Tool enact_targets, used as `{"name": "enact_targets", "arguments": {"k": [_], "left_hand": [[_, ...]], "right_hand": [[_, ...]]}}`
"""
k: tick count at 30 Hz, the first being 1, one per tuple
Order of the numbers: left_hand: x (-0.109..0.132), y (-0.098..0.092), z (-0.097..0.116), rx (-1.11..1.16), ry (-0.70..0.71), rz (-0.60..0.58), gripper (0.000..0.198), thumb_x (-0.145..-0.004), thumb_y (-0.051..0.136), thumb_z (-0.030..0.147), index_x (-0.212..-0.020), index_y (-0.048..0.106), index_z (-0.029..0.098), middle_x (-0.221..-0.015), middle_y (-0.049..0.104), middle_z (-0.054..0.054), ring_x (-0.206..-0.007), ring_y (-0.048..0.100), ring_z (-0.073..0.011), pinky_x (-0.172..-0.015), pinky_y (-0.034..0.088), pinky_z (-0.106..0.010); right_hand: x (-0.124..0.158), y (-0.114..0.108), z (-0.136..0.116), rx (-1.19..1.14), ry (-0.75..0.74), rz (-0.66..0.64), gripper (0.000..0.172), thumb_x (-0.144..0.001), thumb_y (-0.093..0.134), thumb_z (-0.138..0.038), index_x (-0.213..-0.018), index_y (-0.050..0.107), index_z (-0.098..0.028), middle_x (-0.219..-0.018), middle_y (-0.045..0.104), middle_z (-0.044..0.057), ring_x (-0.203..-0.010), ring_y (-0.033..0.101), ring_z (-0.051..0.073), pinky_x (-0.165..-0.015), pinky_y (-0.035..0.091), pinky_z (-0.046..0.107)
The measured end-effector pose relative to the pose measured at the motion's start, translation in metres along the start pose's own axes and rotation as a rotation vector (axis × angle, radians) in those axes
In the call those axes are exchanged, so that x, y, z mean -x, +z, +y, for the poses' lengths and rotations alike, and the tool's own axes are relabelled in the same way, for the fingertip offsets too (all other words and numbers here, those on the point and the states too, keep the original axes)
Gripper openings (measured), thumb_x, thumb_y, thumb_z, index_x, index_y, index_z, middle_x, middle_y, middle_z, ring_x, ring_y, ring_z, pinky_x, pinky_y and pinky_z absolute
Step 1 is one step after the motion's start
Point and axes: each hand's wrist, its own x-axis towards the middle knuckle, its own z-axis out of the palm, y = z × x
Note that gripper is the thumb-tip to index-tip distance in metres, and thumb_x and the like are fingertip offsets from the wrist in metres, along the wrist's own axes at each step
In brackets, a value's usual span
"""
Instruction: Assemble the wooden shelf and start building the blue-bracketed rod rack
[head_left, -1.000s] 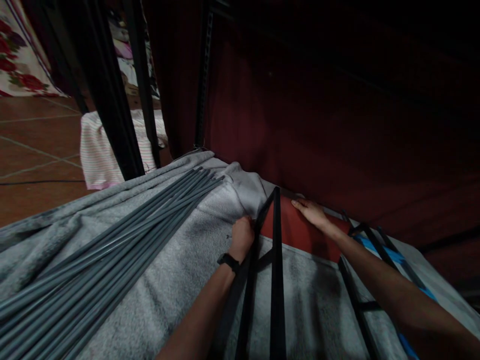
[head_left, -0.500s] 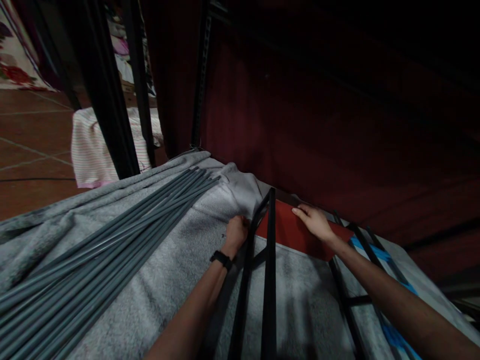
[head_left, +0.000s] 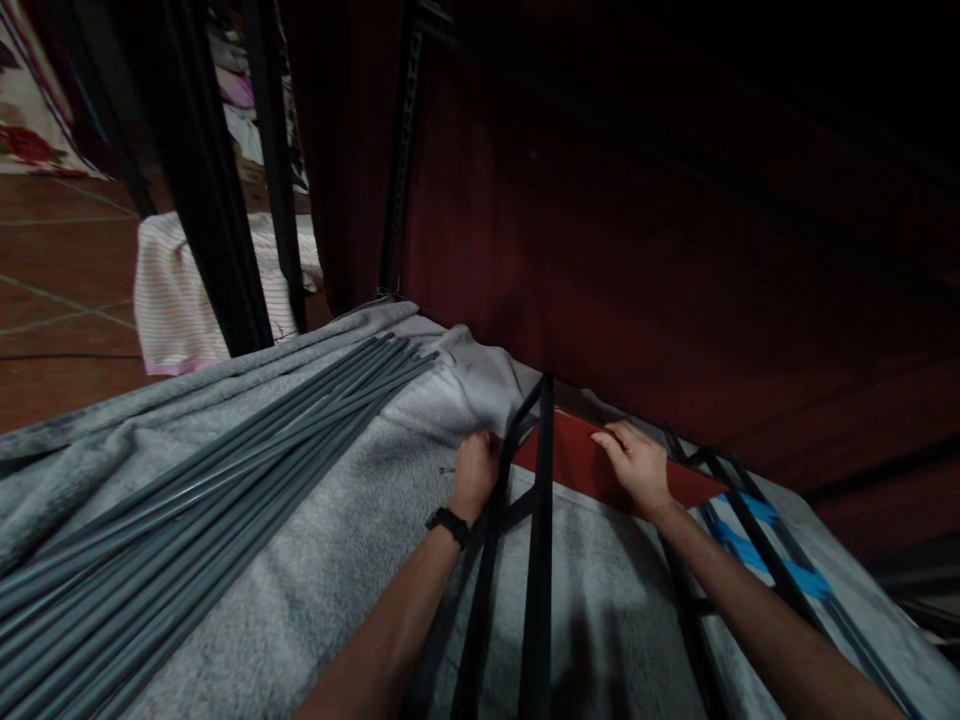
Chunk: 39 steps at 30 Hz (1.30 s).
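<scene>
My left hand [head_left: 474, 470], a black watch on its wrist, is closed around the left bar of a black metal frame [head_left: 537, 520] that lies on a grey towel [head_left: 330, 560]. My right hand [head_left: 637, 462] lies on a red board [head_left: 577, 462] under the frame's far end, fingers flat and together, thumb apart. The frame runs from the bottom of the view up toward the dark red wall. A second black frame part [head_left: 750, 540] lies to the right of my right arm.
A bundle of long grey rods [head_left: 195, 510] lies diagonally on the towel at the left. Blue tape strips [head_left: 757, 540] cross the surface at right. Black uprights [head_left: 210, 180] stand at the back left, with a striped pink cloth [head_left: 180, 300] and a tiled floor beyond.
My right hand has drawn back toward me along the red board. The left hand keeps its grip on the frame bar. The view has shifted slightly.
</scene>
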Motion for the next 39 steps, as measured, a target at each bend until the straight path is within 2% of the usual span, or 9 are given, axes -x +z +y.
{"name": "enact_targets", "arguments": {"k": [8,14,18,26,32,36,39], "left_hand": [[0.003,0.003,-0.001,-0.117,-0.023,-0.007,0.028,-0.089,0.042,0.016,-0.088,0.070,0.015,-0.089,0.072,-0.012,-0.085,0.066,-0.0215,-0.069,0.042,-0.027],[0.003,-0.007,0.006,-0.166,-0.031,-0.069,0.027,-0.087,0.044,0.013,-0.097,0.069,0.014,-0.093,0.071,-0.013,-0.089,0.066,-0.0215,-0.074,0.044,-0.027],[0.004,-0.008,0.007,-0.207,-0.007,-0.083,0.027,-0.087,0.044,0.012,-0.096,0.069,0.014,-0.094,0.070,-0.014,-0.091,0.066,-0.0223,-0.078,0.044,-0.028],[0.006,-0.006,0.000,-0.153,0.014,-0.099,0.023,-0.085,0.046,0.012,-0.092,0.068,0.015,-0.093,0.070,-0.011,-0.090,0.064,-0.0201,-0.078,0.044,-0.027],[0.005,-0.002,-0.006,-0.099,0.155,-0.069,0.027,-0.081,0.045,0.004,-0.089,0.068,0.014,-0.097,0.069,-0.011,-0.095,0.063,-0.0198,-0.083,0.043,-0.027],[-0.003,-0.009,-0.009,0.043,0.061,-0.120,0.027,-0.082,0.052,0.010,-0.105,0.065,0.014,-0.095,0.071,-0.010,-0.088,0.065,-0.0178,-0.078,0.045,-0.024],[-0.004,-0.010,-0.010,0.080,0.049,-0.096,0.025,-0.082,0.053,0.009,-0.103,0.066,0.014,-0.095,0.071,-0.009,-0.087,0.064,-0.0173,-0.078,0.044,-0.024]], "right_hand": [[0.004,0.002,-0.005,0.048,0.014,-0.025,0.044,-0.093,0.041,-0.056,-0.087,0.065,-0.020,-0.088,0.069,0.007,-0.084,0.064,0.021,-0.074,0.042,0.029],[0.000,-0.001,-0.007,0.053,0.049,-0.107,0.045,-0.093,0.037,-0.057,-0.092,0.064,-0.022,-0.092,0.069,0.006,-0.086,0.064,0.022,-0.074,0.043,0.030],[-0.006,-0.001,-0.005,0.055,0.110,-0.141,0.046,-0.092,0.036,-0.059,-0.094,0.064,-0.022,-0.094,0.069,0.005,-0.087,0.064,0.023,-0.073,0.042,0.031],[-0.015,0.000,0.001,0.002,0.199,-0.217,0.045,-0.090,0.039,-0.061,-0.097,0.065,-0.024,-0.097,0.070,0.005,-0.089,0.064,0.023,-0.074,0.043,0.031],[-0.015,0.001,0.001,0.003,0.191,-0.203,0.046,-0.089,0.040,-0.061,-0.094,0.066,-0.023,-0.092,0.070,0.005,-0.086,0.063,0.023,-0.072,0.042,0.030],[-0.017,0.001,0.001,0.008,0.175,-0.202,0.046,-0.089,0.039,-0.060,-0.091,0.066,-0.023,-0.088,0.070,0.005,-0.081,0.063,0.022,-0.069,0.040,0.030],[-0.018,0.002,0.001,0.002,0.183,-0.196,0.046,-0.089,0.039,-0.060,-0.091,0.066,-0.023,-0.089,0.070,0.005,-0.081,0.063,0.021,-0.069,0.040,0.029]]}}
